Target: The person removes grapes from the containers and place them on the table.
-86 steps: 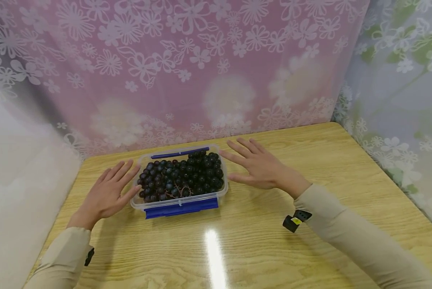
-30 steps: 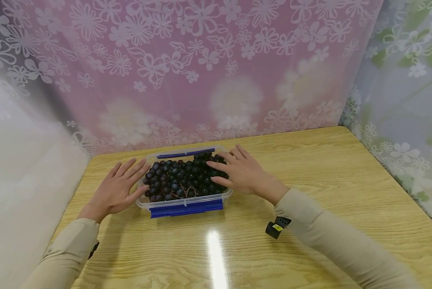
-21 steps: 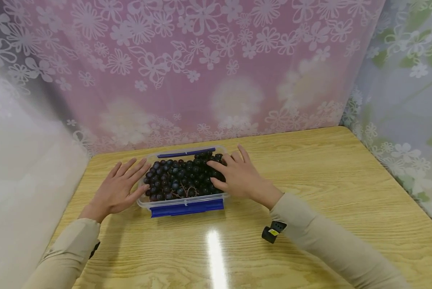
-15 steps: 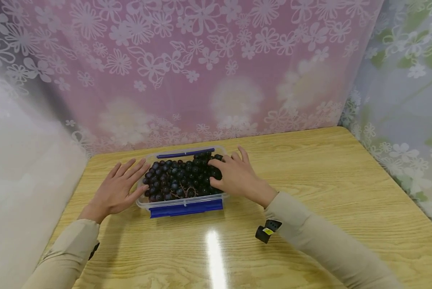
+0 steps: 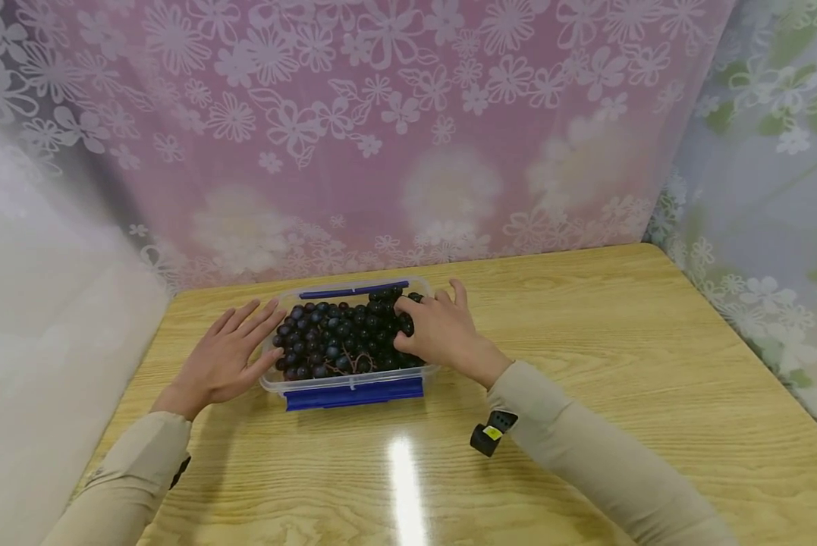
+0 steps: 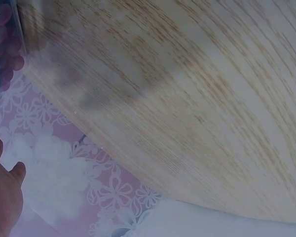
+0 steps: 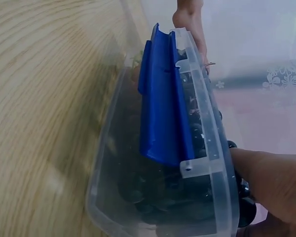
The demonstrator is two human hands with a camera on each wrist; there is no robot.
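Observation:
Dark grapes (image 5: 336, 332) with thin stems fill a clear plastic box (image 5: 271, 385) that has blue clip latches (image 5: 353, 394). At the right end of the box, my right hand (image 5: 445, 330) reaches over the rim, thumb and index finger curled round dark grapes. In the right wrist view, the thumb side of my right hand (image 7: 278, 180) dips among grapes (image 7: 246, 212) past the box rim. My left hand (image 5: 220, 360) lies with spread fingers at the box's left rim, fingertips at the edge. The left wrist view catches only part of that left hand (image 6: 5, 197).
The box stands on a wood-grain table (image 5: 551, 341), close to its back edge. Behind rises a pink floral curtain (image 5: 353, 189); a pale floral curtain (image 5: 777, 250) hangs on the right, and a white surface (image 5: 53, 303) flanks the left.
My right hand has come in from beside the box, over its right end, and its fingers have curled in on the grapes. My left hand stays at the left rim.

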